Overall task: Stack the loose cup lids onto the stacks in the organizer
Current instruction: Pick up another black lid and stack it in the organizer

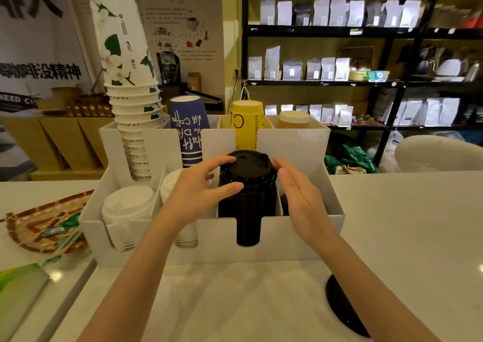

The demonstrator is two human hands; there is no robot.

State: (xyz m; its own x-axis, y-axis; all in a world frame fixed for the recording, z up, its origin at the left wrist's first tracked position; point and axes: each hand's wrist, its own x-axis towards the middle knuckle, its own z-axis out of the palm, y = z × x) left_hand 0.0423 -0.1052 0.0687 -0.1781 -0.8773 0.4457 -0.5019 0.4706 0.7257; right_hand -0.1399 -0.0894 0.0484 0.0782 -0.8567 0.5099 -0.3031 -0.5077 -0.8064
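A tall stack of black cup lids (248, 185) stands in the third front slot of the white organizer (300, 237). My left hand (201, 187) curls around the stack's left side, thumb on the front and fingers touching the top lid. On the stack's right side my right hand (300, 192) is held flat with its fingers apart, fingertips at the top lid's rim. A loose black lid (342, 307) lies on the counter, partly hidden under my right forearm. Two stacks of white lids (128, 205) fill the left front slots; my left wrist hides part of the second.
Behind the lids the organizer holds paper cup stacks: white with green leaves (125, 80), blue (189, 130), yellow (247, 124) and brown (292, 119). A woven tray (31, 224) with packets sits at the left. Shelves of bags stand behind the counter.
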